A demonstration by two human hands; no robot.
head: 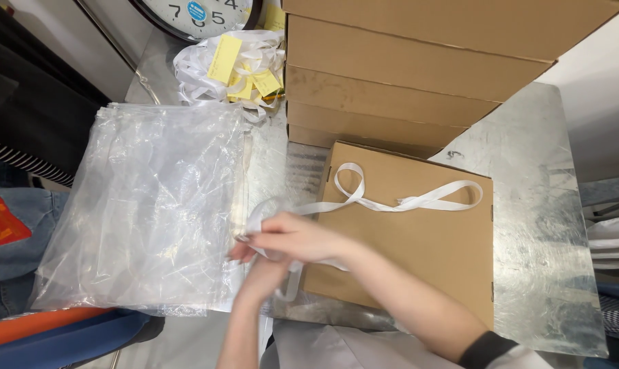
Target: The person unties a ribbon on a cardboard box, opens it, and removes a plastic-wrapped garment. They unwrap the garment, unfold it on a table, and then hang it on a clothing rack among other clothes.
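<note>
Both my hands are at the left edge of the flat cardboard box (419, 239), which lies on the metal table (542, 225) in front of me. My right hand (292, 238) reaches across from the right, fingers curled and pinched on the white ribbon (391, 202) at about the box's left edge. My left hand (258, 273) sits just beneath it, partly hidden by the right; its fingers look closed around the same ribbon, but I cannot see the grip clearly.

The ribbon runs from my hands up and right over the box lid. It forms one loop near the lid's upper left corner and a second, longer loop toward the upper right corner, both lying flat on the cardboard. A short length hangs down below my hands, off the near edge of the box.

Left of the box, touching my fingertips, lies a stack of clear plastic bags (152, 205), wrinkled, spread flat on the table.

Behind the box stands a stack of larger cardboard boxes (405, 75), the lowest right against the flat box's far edge. Left of that stack, at the back of the table, is a loose pile of white ribbons with yellow paper tags (234, 65). Part of a round wall clock (193, 14) shows at the top edge.
</note>
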